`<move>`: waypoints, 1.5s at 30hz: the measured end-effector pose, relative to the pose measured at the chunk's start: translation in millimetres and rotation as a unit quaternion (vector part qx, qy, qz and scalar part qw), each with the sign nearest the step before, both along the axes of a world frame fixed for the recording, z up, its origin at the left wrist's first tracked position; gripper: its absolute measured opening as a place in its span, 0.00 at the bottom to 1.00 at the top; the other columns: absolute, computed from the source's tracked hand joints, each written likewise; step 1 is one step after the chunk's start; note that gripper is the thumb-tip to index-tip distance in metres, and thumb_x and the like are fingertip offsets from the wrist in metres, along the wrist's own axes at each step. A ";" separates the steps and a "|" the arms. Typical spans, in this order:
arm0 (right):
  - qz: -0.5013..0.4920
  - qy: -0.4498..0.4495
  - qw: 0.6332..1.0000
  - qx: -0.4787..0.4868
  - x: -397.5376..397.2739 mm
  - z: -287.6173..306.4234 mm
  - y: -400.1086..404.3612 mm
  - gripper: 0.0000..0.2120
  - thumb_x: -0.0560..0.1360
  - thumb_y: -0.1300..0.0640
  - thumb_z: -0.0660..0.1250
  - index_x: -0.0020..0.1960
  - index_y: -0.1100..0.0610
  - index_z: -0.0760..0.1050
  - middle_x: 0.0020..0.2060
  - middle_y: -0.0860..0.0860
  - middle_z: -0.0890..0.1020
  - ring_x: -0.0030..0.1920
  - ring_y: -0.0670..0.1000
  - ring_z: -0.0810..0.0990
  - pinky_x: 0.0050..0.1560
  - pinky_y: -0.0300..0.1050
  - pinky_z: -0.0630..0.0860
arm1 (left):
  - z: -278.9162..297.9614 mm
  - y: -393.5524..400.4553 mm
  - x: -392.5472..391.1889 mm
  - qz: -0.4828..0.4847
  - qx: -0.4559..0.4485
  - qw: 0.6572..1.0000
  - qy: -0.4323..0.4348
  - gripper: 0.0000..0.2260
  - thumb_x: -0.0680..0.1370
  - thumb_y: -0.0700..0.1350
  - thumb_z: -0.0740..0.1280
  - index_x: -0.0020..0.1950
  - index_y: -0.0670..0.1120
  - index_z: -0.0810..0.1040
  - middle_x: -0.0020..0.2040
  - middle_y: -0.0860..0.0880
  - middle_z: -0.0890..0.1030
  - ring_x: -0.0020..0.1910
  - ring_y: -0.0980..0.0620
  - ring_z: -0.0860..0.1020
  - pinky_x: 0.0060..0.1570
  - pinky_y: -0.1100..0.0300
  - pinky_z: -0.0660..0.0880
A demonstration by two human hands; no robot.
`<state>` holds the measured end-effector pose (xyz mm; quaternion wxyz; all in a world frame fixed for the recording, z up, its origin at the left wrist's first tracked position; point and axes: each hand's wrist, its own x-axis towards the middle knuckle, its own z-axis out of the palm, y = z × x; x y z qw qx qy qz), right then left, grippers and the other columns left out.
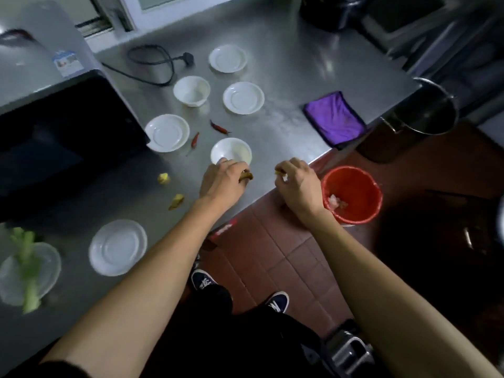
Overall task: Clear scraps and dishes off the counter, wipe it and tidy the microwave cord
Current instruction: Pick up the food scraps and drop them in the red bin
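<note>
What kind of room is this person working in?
Most likely a kitchen, perhaps a commercial one: a stainless steel counter holds a microwave, white dishes and chili peppers.

Bench: brushed stainless metal, smooth, dull sheen with soft reflections. Saucers and bowls: white glazed ceramic, glossy. Cloth: purple, soft napped fabric (microfibre by the look), matt. Bucket: red plastic, smooth, slight gloss. Pot: polished metal, shiny rim. Microwave door: black, glossy. Cord: black, matt rubbery sheath. Floor: reddish-brown tiles, semi-matt.
</note>
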<state>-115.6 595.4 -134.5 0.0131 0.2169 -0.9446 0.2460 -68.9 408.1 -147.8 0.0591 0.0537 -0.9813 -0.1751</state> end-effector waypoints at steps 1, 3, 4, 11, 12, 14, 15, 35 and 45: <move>-0.012 0.003 1.000 0.000 -3.5 0.5 20.3 0.08 0.72 0.62 0.67 0.50 0.60 0.81 0.44 0.56 0.81 0.47 0.60 0.79 0.45 0.57 0.75 | 2.1 17.9 -6.4 -0.013 0.002 1.000 0.000 0.08 0.74 0.46 0.74 0.52 0.48 0.83 0.47 0.46 0.84 0.49 0.41 0.78 0.43 0.50 0.75; -0.037 0.014 0.999 0.005 -10.7 0.2 60.1 0.07 0.73 0.61 0.67 0.49 0.58 0.82 0.43 0.55 0.81 0.47 0.59 0.79 0.44 0.55 0.76 | 5.9 54.0 -20.7 -0.047 -0.002 0.999 -0.008 0.08 0.76 0.47 0.72 0.53 0.48 0.83 0.47 0.47 0.83 0.51 0.42 0.78 0.47 0.49 0.75; -0.048 0.021 0.999 0.009 -13.8 -0.6 78.4 0.07 0.73 0.60 0.66 0.49 0.58 0.82 0.43 0.54 0.81 0.46 0.59 0.79 0.43 0.55 0.76 | 7.3 71.5 -28.1 -0.061 -0.008 0.998 -0.013 0.07 0.76 0.48 0.72 0.53 0.49 0.82 0.47 0.47 0.83 0.51 0.42 0.77 0.48 0.48 0.74; -0.102 0.020 0.994 0.023 -25.5 -8.7 180.3 0.03 0.73 0.60 0.68 0.45 0.58 0.80 0.41 0.55 0.79 0.41 0.59 0.77 0.36 0.51 0.73 | 7.4 175.7 -68.5 -0.125 0.004 0.992 -0.029 0.07 0.77 0.49 0.71 0.54 0.51 0.81 0.50 0.49 0.82 0.55 0.46 0.76 0.54 0.52 0.72; -0.109 0.016 0.994 0.026 -27.9 -10.3 190.8 0.03 0.74 0.60 0.68 0.45 0.59 0.80 0.41 0.55 0.79 0.41 0.59 0.77 0.36 0.53 0.73 | 5.5 186.7 -73.2 -0.135 0.005 0.990 -0.031 0.08 0.77 0.49 0.71 0.55 0.51 0.81 0.51 0.50 0.82 0.55 0.46 0.76 0.54 0.52 0.72; -0.121 0.012 0.992 0.024 -33.4 -14.8 208.6 0.03 0.74 0.61 0.68 0.44 0.60 0.79 0.39 0.56 0.79 0.41 0.60 0.77 0.36 0.55 0.73 | -0.5 204.5 -84.6 -0.153 0.002 0.987 -0.038 0.08 0.77 0.49 0.71 0.55 0.51 0.81 0.51 0.50 0.82 0.55 0.46 0.76 0.54 0.52 0.72; -0.127 0.010 0.992 0.022 -36.6 -17.7 216.3 0.03 0.74 0.61 0.68 0.44 0.60 0.80 0.39 0.56 0.79 0.40 0.60 0.77 0.36 0.56 0.74 | -4.2 211.8 -91.6 -0.160 -0.001 0.986 -0.045 0.08 0.77 0.49 0.71 0.56 0.51 0.81 0.51 0.50 0.82 0.55 0.46 0.76 0.54 0.52 0.72; -0.288 -0.149 0.944 0.059 -167.3 -127.1 312.8 0.05 0.75 0.58 0.68 0.48 0.58 0.81 0.42 0.53 0.80 0.43 0.57 0.79 0.38 0.52 0.77 | -124.5 315.3 -280.6 -0.267 0.025 0.943 -0.197 0.08 0.77 0.50 0.70 0.56 0.52 0.80 0.51 0.50 0.82 0.52 0.46 0.78 0.53 0.51 0.74; -0.288 -0.250 0.924 0.039 -215.0 -261.7 368.5 0.05 0.76 0.58 0.65 0.49 0.56 0.80 0.43 0.52 0.79 0.43 0.56 0.79 0.41 0.51 0.78 | -242.7 379.5 -330.4 -0.251 0.020 0.928 -0.276 0.07 0.77 0.50 0.71 0.55 0.52 0.81 0.52 0.51 0.83 0.53 0.47 0.78 0.53 0.52 0.74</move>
